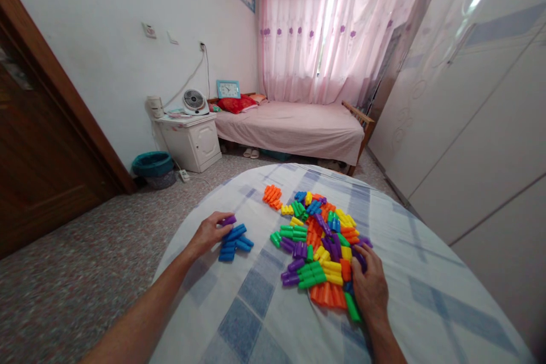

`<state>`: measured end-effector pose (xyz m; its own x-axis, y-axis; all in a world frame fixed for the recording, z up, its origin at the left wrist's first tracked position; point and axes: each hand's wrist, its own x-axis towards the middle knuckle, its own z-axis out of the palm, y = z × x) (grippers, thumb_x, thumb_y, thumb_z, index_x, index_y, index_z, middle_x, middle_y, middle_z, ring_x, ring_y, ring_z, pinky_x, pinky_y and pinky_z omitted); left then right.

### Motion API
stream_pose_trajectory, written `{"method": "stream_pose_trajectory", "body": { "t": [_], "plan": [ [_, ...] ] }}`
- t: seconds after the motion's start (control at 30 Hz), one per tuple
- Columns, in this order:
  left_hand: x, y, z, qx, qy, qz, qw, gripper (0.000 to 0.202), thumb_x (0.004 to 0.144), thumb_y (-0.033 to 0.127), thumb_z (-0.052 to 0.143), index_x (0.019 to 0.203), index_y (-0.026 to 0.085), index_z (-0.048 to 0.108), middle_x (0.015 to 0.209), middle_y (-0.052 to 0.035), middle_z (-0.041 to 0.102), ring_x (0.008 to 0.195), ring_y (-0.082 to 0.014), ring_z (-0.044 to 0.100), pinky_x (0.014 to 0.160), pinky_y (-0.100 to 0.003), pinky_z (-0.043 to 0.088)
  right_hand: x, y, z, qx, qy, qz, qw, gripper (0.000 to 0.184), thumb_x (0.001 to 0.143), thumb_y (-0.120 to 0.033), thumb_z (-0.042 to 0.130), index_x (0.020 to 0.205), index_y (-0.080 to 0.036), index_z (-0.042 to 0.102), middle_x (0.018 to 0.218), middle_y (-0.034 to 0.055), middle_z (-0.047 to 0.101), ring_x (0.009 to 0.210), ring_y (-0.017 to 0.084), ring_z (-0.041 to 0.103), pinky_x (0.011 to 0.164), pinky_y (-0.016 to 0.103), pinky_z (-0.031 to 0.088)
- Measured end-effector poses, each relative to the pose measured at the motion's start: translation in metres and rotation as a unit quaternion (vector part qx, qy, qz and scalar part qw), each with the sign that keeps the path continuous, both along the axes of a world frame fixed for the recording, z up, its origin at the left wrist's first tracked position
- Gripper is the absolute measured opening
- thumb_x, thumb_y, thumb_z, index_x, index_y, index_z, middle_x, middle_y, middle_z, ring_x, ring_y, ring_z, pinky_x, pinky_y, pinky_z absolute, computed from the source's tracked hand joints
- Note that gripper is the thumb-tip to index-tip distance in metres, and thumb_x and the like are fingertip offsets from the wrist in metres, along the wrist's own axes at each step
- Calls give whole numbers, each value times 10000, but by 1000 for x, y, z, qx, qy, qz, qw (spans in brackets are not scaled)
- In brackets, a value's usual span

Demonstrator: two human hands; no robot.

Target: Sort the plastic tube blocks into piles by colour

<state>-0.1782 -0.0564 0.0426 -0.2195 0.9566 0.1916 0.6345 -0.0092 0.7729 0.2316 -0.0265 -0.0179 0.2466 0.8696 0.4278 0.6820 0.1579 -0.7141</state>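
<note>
My left hand [213,232] is closed on a purple plastic piece [229,220] at the left of the table. Just right of and below its fingers lies a small group of blue pieces [234,243]. At the right edge of a large mixed pile, my right hand [372,281] has its curled fingers around a dark purple piece [359,259]. The pile holds green pieces [311,274], yellow pieces [333,273], orange pieces [327,294] and more purple ones, shaped like short ribbed tubes, many joined side by side. Farther back sits a separate orange cluster [272,196].
A checked cloth [251,318] covers the round table. Beyond it are a bed [294,125], a white bedside cabinet [191,142] with a fan [195,101], and a bin [154,166]. A wardrobe [460,102] stands at right, a wooden door [42,142] at left.
</note>
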Motion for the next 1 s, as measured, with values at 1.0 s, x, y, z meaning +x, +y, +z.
{"method": "stream_pose_trajectory", "body": {
  "t": [1.0],
  "plan": [
    [24, 17, 16, 33, -256, 86, 962, 479, 628, 456, 711, 958, 121, 621, 747, -38, 685, 660, -169, 645, 627, -304, 535, 1, 1, -3, 6, 20, 10, 1000, 392, 805, -400, 392, 1034, -162, 604, 1251, 114, 511, 1178, 246, 448, 1022, 410, 314]
  ]
}}
